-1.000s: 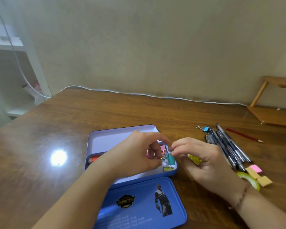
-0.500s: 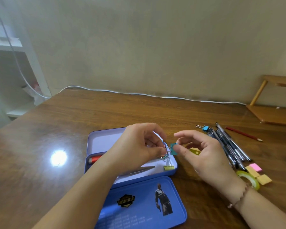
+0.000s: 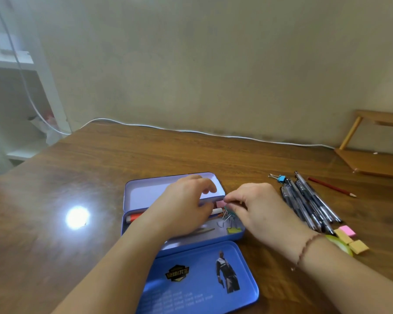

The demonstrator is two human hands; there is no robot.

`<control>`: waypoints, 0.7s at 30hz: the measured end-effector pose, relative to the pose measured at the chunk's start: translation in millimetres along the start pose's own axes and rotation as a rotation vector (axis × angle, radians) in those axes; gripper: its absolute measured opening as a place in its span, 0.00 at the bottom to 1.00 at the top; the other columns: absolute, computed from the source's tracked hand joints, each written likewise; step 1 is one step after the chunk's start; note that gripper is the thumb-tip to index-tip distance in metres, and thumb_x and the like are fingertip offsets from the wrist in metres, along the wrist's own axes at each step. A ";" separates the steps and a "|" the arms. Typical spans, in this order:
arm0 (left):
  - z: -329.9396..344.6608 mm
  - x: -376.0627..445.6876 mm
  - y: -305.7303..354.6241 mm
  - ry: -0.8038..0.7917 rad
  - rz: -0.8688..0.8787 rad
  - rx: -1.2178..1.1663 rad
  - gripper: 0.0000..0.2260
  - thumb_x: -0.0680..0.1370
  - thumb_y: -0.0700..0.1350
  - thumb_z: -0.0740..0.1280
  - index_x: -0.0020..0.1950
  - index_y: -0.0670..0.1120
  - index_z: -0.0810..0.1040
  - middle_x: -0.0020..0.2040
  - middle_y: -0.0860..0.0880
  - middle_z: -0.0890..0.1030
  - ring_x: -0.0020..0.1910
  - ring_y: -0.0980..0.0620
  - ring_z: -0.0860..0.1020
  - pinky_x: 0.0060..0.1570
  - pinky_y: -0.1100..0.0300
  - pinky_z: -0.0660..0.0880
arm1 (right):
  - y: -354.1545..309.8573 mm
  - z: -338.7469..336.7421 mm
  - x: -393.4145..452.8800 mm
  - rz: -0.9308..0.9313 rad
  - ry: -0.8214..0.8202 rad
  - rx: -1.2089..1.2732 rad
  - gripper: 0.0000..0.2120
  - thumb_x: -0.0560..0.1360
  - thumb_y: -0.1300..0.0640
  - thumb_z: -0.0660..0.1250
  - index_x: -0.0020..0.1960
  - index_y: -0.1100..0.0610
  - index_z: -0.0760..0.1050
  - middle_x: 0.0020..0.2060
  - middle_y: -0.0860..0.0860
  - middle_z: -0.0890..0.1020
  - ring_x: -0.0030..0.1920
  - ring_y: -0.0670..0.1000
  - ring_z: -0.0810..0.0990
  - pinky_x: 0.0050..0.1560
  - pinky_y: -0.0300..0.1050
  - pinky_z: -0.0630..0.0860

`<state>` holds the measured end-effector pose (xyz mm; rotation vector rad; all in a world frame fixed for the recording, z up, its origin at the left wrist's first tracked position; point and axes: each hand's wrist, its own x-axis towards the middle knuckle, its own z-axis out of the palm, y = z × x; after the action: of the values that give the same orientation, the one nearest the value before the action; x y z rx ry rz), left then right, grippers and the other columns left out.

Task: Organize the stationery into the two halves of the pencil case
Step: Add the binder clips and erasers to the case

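Worktop [image 3: 55, 200]: brown wood grain, a bright lamp reflection at centre left of the frame.

Pencil case [image 3: 145, 191]: blue tin, open, at lower centre. Its far tray is pale inside; its near tray holds a red-and-white marker [image 3: 134, 217], a pink eraser [image 3: 220, 203], a yellow binder clip [image 3: 233, 230] at the right end, and a thin metal piece lying flat. A separate blue lid [image 3: 191, 279] with a printed figure lies nearest the camera.

Left hand [image 3: 184, 205]: reaches in from the lower left, over the divide between the two trays. Fingers [image 3: 205, 185] curled loosely downward; whether they grip anything cannot be told, as the palm hides what lies beneath.

Teal binder clip [image 3: 230, 214]: inside the near tray's right end, its wire arms pointing down and left, directly under the right fingertips.

Right hand [image 3: 259, 207]: enters from the lower right, a thin cord bracelet at the wrist. Fingers [image 3: 233, 199] pinched together at the top of the teal clip, touching it.

Right of the case, on the worktop: a blue binder clip [image 3: 280, 178], a bundle of dark pens [image 3: 309, 202], a red pencil [image 3: 329, 189], then pink and tan erasers [image 3: 347, 232] beside a green tape roll [image 3: 344, 245] at lower right.
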<state>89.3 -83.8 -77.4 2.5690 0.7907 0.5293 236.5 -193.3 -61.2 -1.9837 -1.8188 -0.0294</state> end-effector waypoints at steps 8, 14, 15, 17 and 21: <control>-1.6 -1.2 1.9 -0.082 0.030 0.036 0.16 0.72 0.51 0.71 0.60 0.55 0.78 0.54 0.54 0.78 0.51 0.50 0.77 0.52 0.52 0.77 | -10.3 7.8 5.3 0.058 -0.102 -0.179 0.11 0.79 0.55 0.61 0.57 0.50 0.80 0.49 0.49 0.76 0.49 0.53 0.77 0.47 0.47 0.77; 1.3 -1.6 1.7 -0.103 0.053 0.071 0.19 0.72 0.55 0.72 0.62 0.58 0.76 0.56 0.55 0.77 0.54 0.51 0.76 0.56 0.49 0.76 | -6.0 6.5 2.2 0.062 -0.045 -0.129 0.09 0.76 0.54 0.64 0.54 0.47 0.80 0.46 0.45 0.78 0.46 0.48 0.77 0.45 0.45 0.78; 2.0 -1.5 1.4 -0.106 0.056 0.078 0.19 0.72 0.55 0.72 0.62 0.58 0.76 0.57 0.55 0.77 0.55 0.51 0.76 0.56 0.49 0.76 | -3.8 3.8 2.7 0.054 -0.025 -0.137 0.08 0.76 0.53 0.65 0.53 0.47 0.80 0.45 0.45 0.79 0.46 0.47 0.78 0.44 0.46 0.78; 3.2 -1.0 1.0 -0.118 0.055 0.088 0.19 0.72 0.56 0.72 0.62 0.58 0.76 0.57 0.55 0.76 0.55 0.51 0.76 0.56 0.49 0.76 | 10.6 -5.6 7.9 0.071 0.089 -0.158 0.06 0.74 0.52 0.66 0.49 0.47 0.81 0.44 0.45 0.82 0.45 0.48 0.79 0.43 0.46 0.78; 5.1 0.3 0.0 -0.127 0.053 0.089 0.18 0.72 0.56 0.72 0.61 0.59 0.76 0.57 0.56 0.76 0.54 0.52 0.75 0.55 0.50 0.75 | 73.9 -29.1 26.1 0.332 0.141 -0.341 0.10 0.75 0.53 0.65 0.53 0.43 0.80 0.42 0.47 0.79 0.51 0.52 0.78 0.42 0.43 0.71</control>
<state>91.9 -85.0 -81.7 2.6815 0.7187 0.3492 318.4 -180.8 -49.6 -2.4274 -1.4510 -0.3895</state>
